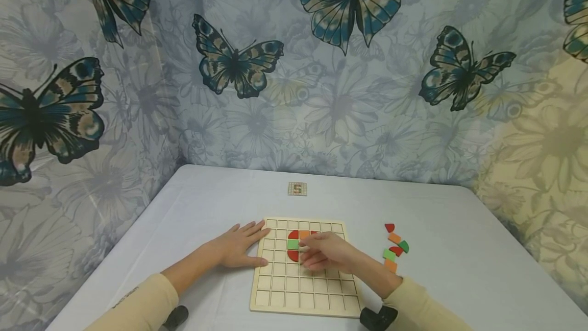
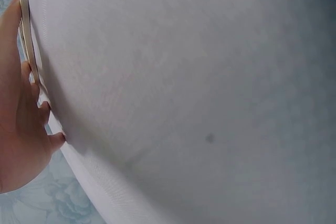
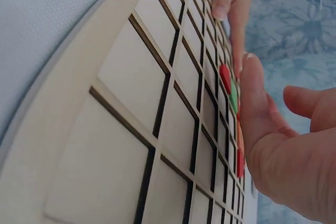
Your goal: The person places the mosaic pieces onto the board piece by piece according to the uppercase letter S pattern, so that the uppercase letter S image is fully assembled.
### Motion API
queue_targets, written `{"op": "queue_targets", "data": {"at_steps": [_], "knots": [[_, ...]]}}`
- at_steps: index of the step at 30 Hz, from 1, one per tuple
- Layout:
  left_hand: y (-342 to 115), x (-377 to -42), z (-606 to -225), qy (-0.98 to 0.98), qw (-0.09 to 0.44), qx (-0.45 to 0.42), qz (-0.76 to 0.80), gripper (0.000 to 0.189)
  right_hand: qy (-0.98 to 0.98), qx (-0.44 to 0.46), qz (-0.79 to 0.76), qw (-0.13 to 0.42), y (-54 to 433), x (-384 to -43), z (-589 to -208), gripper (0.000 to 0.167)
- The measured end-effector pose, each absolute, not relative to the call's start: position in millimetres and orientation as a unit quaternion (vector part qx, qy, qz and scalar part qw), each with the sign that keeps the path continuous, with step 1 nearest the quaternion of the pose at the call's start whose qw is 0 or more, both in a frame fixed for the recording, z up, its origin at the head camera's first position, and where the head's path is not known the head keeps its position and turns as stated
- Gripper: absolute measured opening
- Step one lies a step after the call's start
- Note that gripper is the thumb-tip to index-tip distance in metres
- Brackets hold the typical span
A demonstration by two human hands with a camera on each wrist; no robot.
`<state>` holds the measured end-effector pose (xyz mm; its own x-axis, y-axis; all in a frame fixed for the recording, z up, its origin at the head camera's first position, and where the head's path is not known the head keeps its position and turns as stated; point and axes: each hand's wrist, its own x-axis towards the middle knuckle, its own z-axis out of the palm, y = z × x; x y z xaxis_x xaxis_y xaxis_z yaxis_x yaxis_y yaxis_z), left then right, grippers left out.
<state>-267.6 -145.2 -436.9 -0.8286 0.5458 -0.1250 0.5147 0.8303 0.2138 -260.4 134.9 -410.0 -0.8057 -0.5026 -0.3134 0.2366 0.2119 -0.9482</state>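
Note:
A wooden grid board (image 1: 275,298) lies on the white table. Spread flat at its left edge, my left hand (image 1: 239,246) touches the rim with thumb and fingertips. My right hand (image 1: 328,252) hovers over the middle of the board, its fingers loosely bent; in the right wrist view (image 3: 294,150) no piece shows between them. Beside these fingers sit a red quarter-round piece (image 1: 292,235), an orange square (image 1: 304,234), a green square (image 1: 293,244) and a lower red piece (image 1: 293,256) in grid cells. Another red piece (image 1: 314,232) is partly hidden behind the right hand.
Right of the board lie several loose pieces, among them a red one (image 1: 389,227), an orange square (image 1: 394,238), a green quarter-round (image 1: 403,246) and a green square (image 1: 389,254). A small patterned card (image 1: 297,189) lies beyond the board. Butterfly-print cloth (image 1: 257,132) hangs behind the table.

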Motion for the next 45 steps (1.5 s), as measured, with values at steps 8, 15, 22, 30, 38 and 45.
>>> {"op": "queue_targets", "data": {"at_steps": [8,15,22,30,38,45], "knots": [[-145.6,-267.9,-437.2,0.953,0.095,0.276,0.084,0.088,0.701,-0.099,-0.634,0.312,153.4,-270.5,-405.3,0.044],[-145.4,-267.7,-436.8,0.953,0.094,0.274,0.083,0.088,0.697,-0.091,-0.652,0.286,175.1,-283.2,-392.4,0.05],[-146.0,-267.5,-436.2,0.953,0.095,0.275,0.08,0.088,0.679,-0.084,-0.679,0.267,198.2,-290.1,-382.4,0.055],[-145.0,-266.3,-434.1,0.954,0.097,0.273,0.082,0.089,0.678,-0.067,-0.689,0.249,220.2,-291.1,-381.1,0.059],[-144.6,-266.5,-433.7,0.953,0.097,0.274,0.083,0.088,0.697,-0.037,-0.68,0.226,240.0,-289.0,-388.4,0.06],[-145.3,-265.1,-431.5,0.953,0.101,0.274,0.085,0.088,0.688,-0.024,-0.689,0.228,262.7,-283.1,-391.6,0.061]]}}
